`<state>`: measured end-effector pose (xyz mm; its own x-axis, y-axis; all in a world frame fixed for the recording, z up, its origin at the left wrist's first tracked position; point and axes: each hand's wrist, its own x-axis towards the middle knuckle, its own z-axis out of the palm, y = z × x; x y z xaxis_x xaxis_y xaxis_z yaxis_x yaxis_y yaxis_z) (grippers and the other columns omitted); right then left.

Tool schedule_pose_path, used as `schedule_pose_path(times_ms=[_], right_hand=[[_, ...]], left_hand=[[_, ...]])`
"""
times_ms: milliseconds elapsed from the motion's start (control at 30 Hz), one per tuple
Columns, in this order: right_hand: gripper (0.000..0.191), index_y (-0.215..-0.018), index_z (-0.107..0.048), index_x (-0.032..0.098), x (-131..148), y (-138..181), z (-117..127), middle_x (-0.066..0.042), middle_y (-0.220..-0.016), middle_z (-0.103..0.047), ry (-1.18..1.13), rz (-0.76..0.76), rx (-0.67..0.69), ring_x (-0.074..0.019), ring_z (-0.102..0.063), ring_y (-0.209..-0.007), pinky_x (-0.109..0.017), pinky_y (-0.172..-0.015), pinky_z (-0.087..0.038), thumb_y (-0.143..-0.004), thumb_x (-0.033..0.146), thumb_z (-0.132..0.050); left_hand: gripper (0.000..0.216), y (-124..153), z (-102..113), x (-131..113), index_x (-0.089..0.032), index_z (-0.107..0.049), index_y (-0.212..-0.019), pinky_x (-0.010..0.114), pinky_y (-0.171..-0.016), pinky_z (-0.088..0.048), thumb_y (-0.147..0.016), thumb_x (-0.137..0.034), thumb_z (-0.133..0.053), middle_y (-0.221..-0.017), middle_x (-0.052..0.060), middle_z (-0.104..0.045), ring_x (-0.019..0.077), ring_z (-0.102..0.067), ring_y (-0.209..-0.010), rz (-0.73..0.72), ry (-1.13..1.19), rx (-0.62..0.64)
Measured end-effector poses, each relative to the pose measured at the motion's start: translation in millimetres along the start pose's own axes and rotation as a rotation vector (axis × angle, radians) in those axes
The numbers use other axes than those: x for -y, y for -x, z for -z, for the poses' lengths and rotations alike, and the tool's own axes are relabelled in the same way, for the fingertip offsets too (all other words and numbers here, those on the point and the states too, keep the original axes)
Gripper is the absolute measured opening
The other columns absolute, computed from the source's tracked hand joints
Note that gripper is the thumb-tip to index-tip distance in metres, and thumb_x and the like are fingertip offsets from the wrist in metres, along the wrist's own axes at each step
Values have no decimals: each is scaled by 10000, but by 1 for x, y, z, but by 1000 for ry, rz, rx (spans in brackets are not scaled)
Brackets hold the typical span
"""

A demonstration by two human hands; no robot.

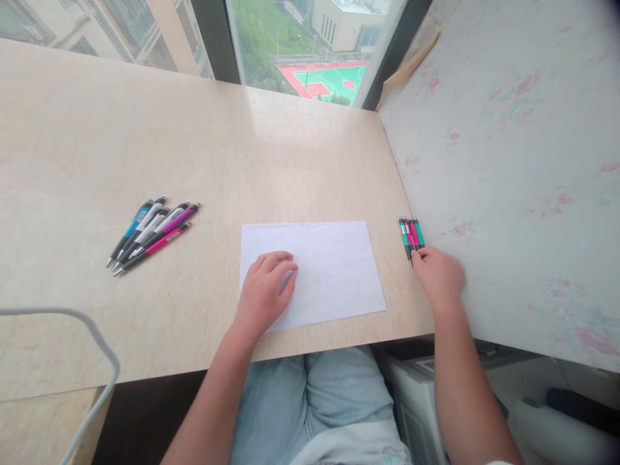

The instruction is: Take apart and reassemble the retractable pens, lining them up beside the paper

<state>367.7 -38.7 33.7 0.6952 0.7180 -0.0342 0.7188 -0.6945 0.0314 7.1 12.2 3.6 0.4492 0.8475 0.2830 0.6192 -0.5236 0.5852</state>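
A white sheet of paper [334, 271] lies on the marble-patterned counter before me, with a faint line of writing along its top edge. My left hand [268, 287] rests on the left part of the sheet, open, its fingers loosely curved and the thumb apart. At the right, several green and pink pens [411, 231] lie side by side close to the wall. My right hand [438, 274] is at their lower ends, thumb and forefinger pinched at a pen; the fingers partly cover the tips. Far from both hands, several blue, grey, purple and pink pens [155, 236] lie fanned out at the left.
A wall with flowered paper [508, 194] borders the counter [217, 155] on the right. A window [310, 45] stands at the back. A grey cable [92, 326] curves over the front left edge. Below the counter at the right is a pale cabinet [419, 400].
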Motion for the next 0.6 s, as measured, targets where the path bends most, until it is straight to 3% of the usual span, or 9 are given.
schedule_pose_path(times_ms=[600], right_hand=[[342,-919,-784,216,-3,-4,-1,-124,-789,-746,42,13,-10,-262,-645,-700,-309,-551,-300,-873,431,-522]], left_hand=[[126,0,0,1,-204,-651,-967,453,-937,-506,-930,-179,-533,-1154,92,-659,261,-590,-1072,-6,-10,7]])
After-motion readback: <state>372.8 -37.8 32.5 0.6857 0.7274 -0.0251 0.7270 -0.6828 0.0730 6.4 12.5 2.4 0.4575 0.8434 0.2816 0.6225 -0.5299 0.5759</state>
